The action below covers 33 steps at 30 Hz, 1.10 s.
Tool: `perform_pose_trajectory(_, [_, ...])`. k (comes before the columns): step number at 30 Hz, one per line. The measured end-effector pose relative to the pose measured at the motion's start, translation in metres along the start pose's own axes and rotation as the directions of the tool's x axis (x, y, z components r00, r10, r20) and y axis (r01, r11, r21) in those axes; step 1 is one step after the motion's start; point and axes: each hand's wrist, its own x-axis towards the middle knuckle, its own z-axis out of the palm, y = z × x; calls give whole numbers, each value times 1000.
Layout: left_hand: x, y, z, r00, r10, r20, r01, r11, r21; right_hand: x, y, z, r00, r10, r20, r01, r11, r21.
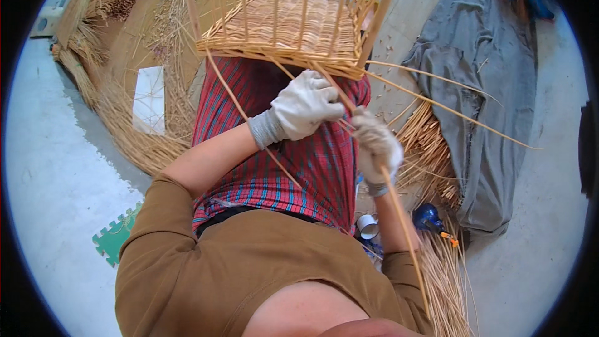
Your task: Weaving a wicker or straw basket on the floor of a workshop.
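A half-woven wicker basket (281, 28), with a flat woven base and upright stakes, rests across my lap at the top of the view. Both my hands wear whitish knit gloves. Just below the basket's near edge, my left hand (306, 106) is closed, its curled fingers on thin wicker rods that come from the rim. Close by on its right, my right hand (377, 146) grips a long wicker rod (399, 212), which runs up to the basket edge and down past my right forearm. Loose rod ends stick out from the basket's right corner.
A red plaid cloth (274, 168) covers my lap. Bundles of wicker rods (430, 143) lie on the right beside a grey cloth (480, 87), with a white cup (367, 226) and blue bottle (427, 217) nearby. More straw (143, 143) and a white board (148, 100) lie left.
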Motion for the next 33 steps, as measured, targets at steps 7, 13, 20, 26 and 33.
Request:
perform_pose_trajectory(7, [0,-3,5,995,-71,73,75,995,-64,-1,-14,13,926,-377,4,360,880,-309])
perform_pose_trajectory(13, [-7,-9,6,995,-46,91,55,994,-93,-4,-13,13,974,-214,80,228,893,-389])
perform_pose_trajectory(20, [-14,-16,7,997,10,80,-6,998,-55,-7,3,26,912,-364,188,404,877,-261])
perform_pose_trajectory(26, [-18,-15,14,995,-34,97,41,997,-66,19,16,35,973,-203,-108,210,976,54])
perform_pose_trajectory(33, [0,-6,0,968,-144,204,171,978,-121,81,25,15,856,509,-95,-381,743,550])
